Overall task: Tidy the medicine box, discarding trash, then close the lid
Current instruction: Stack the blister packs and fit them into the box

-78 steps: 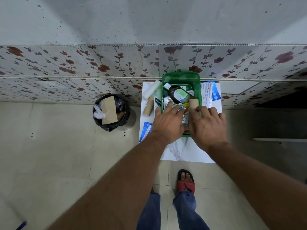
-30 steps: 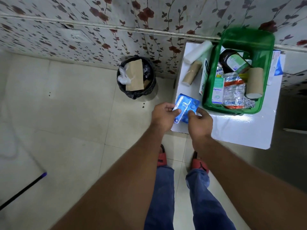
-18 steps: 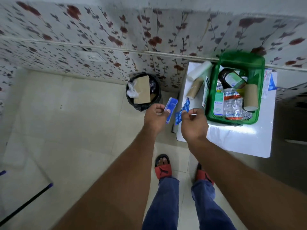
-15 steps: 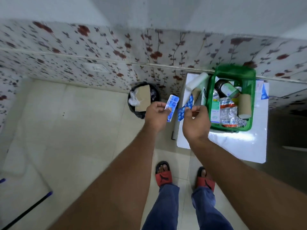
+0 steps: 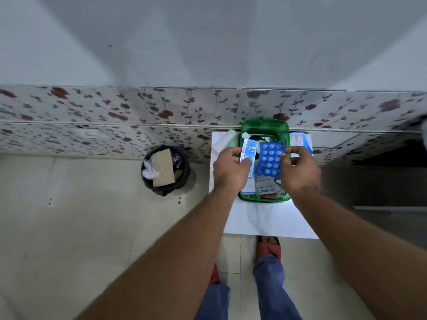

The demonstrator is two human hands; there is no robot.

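Observation:
The green medicine box (image 5: 264,197) stands open on a small white table (image 5: 265,222), its lid (image 5: 265,127) upright against the wall. My left hand (image 5: 231,168) holds a white-and-blue blister strip (image 5: 248,150) above the box's left side. My right hand (image 5: 299,168) grips a blue blister pack (image 5: 269,159) with round pills, held over the middle of the box. Below the hands, foil medicine packets (image 5: 265,187) lie inside the box. Most of the box's contents are hidden by my hands.
A black-lined trash bin (image 5: 165,170) with cardboard and crumpled plastic stands on the floor left of the table. A white roll (image 5: 227,137) lies at the table's back left, and a blue-and-white leaflet (image 5: 299,140) at the back right. Flowered wall panels run behind.
Both hands lifted the two blue strips from the table's left edge and carried them right, over the box. The right-hand pack now faces me flat. The view swung back towards the table.

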